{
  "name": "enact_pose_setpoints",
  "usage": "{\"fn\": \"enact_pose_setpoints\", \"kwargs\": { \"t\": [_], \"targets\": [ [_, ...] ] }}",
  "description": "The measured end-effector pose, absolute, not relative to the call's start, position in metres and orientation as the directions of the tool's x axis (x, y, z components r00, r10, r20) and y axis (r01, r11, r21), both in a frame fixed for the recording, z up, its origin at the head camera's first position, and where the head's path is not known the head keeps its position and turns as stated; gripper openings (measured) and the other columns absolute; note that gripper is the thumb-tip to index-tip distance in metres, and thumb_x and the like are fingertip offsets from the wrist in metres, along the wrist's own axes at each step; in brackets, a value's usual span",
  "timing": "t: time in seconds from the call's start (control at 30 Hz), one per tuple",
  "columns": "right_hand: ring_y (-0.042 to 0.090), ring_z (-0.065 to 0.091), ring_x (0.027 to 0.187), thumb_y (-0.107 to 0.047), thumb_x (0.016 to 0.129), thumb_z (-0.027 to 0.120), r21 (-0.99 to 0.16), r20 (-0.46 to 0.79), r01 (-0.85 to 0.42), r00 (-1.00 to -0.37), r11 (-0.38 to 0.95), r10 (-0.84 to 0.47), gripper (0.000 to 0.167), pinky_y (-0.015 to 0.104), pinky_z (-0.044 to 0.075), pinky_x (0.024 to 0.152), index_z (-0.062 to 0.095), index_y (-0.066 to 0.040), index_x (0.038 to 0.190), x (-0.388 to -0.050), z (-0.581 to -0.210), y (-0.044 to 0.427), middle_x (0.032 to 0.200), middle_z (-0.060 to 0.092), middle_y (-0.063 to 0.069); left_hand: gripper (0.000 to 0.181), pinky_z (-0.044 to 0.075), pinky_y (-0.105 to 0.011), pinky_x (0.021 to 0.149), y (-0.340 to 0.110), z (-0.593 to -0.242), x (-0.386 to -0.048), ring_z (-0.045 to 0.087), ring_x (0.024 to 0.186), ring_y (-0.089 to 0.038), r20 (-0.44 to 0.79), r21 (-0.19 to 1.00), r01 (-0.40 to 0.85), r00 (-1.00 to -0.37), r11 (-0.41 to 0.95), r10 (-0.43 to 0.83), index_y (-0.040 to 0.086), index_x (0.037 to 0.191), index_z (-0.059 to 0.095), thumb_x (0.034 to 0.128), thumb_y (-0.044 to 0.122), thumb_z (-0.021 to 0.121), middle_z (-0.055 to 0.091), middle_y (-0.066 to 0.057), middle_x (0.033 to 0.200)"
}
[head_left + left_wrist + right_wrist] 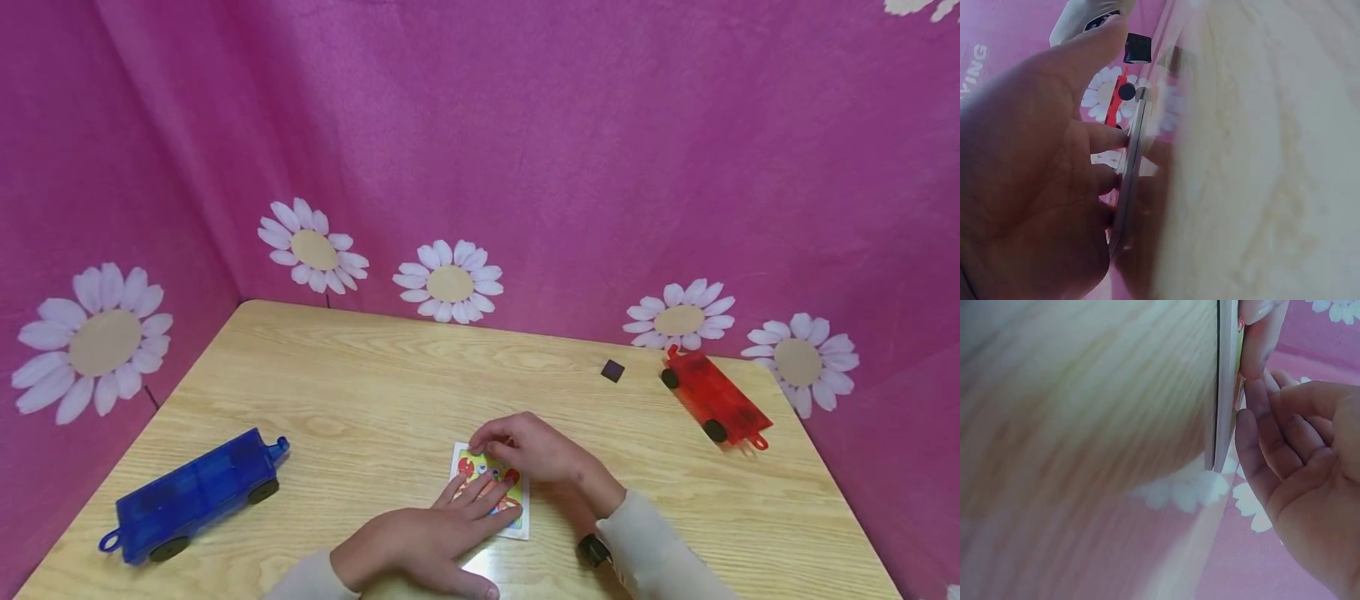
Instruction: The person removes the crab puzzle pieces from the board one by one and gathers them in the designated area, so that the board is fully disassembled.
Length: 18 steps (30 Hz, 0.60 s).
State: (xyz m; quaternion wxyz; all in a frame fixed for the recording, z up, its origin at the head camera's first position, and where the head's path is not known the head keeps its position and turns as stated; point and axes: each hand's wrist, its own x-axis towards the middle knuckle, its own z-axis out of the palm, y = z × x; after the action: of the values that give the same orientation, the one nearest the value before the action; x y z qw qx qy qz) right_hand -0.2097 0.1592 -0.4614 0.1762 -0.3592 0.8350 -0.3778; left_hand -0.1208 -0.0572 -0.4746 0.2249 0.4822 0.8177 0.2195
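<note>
A small white-bordered board with a red crab picture (523, 525) on a yellow ground lies on the table. My left hand (431, 537) rests on its lower part, fingers straight and spread, covering much of the crab. Over the top edge bends my right hand (536, 450), its fingertips at the picture and its thumb close to the forefinger. In the right wrist view the right hand's fingers (1285, 444) curve loosely by the board's edge (1225, 394), and no held thing shows between them. The left wrist view has the left fingertips against the board (1130, 181).
A blue see-through toy wagon (197, 492) with black wheels stands at the left. At the far right is a red one (716, 396), with a small dark square tile (612, 370) nearby. Pink flowered cloth (555, 167) hangs behind the wooden table (360, 392).
</note>
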Motion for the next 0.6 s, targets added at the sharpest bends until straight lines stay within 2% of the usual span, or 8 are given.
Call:
{"fn": "enact_pose_setpoints", "kwargs": {
  "t": [0.1,0.23,0.33,0.6],
  "targets": [
    [0.009,0.064,0.092,-0.001,0.104,0.056,-0.742,-0.01,-0.484,-0.684,0.464,-0.73,0.022,0.028,0.052,0.083,0.075,-0.008,0.112,-0.208,-0.461,0.157,0.104,0.074,-0.003,0.087,0.002,-0.065,0.118,-0.057,-0.477,-0.121,-0.013,0.155,-0.033,-0.164,0.6,0.669,-0.434,0.439,0.886,0.019,0.167,0.015,0.1008,0.063,0.051,-0.006,-0.01,0.172],
    [0.011,0.065,0.084,0.004,0.103,0.053,-0.742,-0.028,-0.47,-0.69,0.477,-0.724,0.024,0.028,0.056,0.074,0.073,-0.005,0.115,-0.205,-0.462,0.154,0.107,0.072,0.003,0.087,0.0,-0.064,0.118,-0.057,-0.477,-0.122,-0.013,0.155,-0.032,-0.171,0.614,0.654,-0.436,0.442,0.884,0.019,0.167,0.014,0.1013,0.063,0.05,-0.006,-0.011,0.172],
    [0.01,0.064,0.081,0.005,0.103,0.052,-0.734,-0.047,-0.461,-0.698,0.498,-0.715,0.026,0.027,0.057,0.072,0.072,-0.003,0.117,-0.203,-0.463,0.152,0.111,0.071,0.006,0.086,-0.001,-0.063,0.119,-0.057,-0.477,-0.122,-0.011,0.155,-0.032,-0.177,0.614,0.651,-0.438,0.447,0.881,0.02,0.167,0.015,0.1016,0.063,0.049,-0.005,-0.012,0.171],
    [0.01,0.062,0.092,0.002,0.104,0.052,-0.693,-0.037,-0.501,-0.694,0.519,-0.719,0.026,0.027,0.054,0.084,0.073,-0.003,0.118,-0.203,-0.464,0.148,0.114,0.07,0.006,0.084,-0.002,-0.064,0.118,-0.059,-0.479,-0.124,-0.012,0.155,-0.031,-0.182,0.626,0.64,-0.435,0.446,0.882,0.02,0.167,0.015,0.1024,0.062,0.048,-0.006,-0.011,0.171]
  ]
}}
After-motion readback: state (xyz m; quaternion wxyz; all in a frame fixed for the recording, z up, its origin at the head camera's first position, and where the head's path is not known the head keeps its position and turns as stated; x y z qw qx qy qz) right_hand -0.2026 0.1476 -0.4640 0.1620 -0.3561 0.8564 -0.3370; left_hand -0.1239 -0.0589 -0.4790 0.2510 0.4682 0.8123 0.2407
